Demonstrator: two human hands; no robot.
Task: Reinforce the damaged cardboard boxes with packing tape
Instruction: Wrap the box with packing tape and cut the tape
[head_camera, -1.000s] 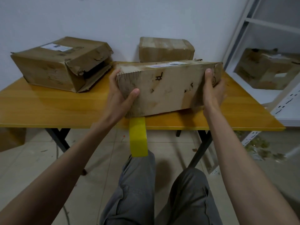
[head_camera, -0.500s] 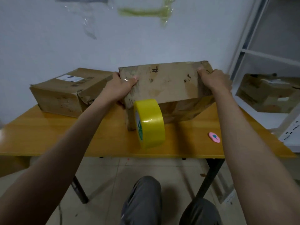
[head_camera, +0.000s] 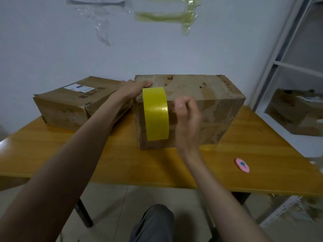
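- My right hand's fingers [head_camera: 181,103] are curling in front of the near face of the box, just beside the yellow tape roll [head_camera: 156,114]; motion blur is hiding whether they are pinching the roll or its free end, so I cannot tell their grip.
- My right hand [head_camera: 187,123] is hanging in front of the large cardboard box [head_camera: 206,109], which is sitting on the orange wooden surface [head_camera: 87,154].
- The roll is standing on edge against the box's near left corner, its broad yellow band facing me.
- A small pink round disc [head_camera: 242,165] is lying on the surface to the right, well apart from the box.
- My left hand [head_camera: 134,88] is gripping the box's upper left corner, fingers wrapping over the top edge.
- A second, flatter cardboard box [head_camera: 73,102] with a white label is resting to the left, touching my left forearm.
- A white shelf [head_camera: 286,70] on the right is holding another worn box [head_camera: 295,110].
- Clear tape scraps [head_camera: 166,13] are sticking to the far wall.
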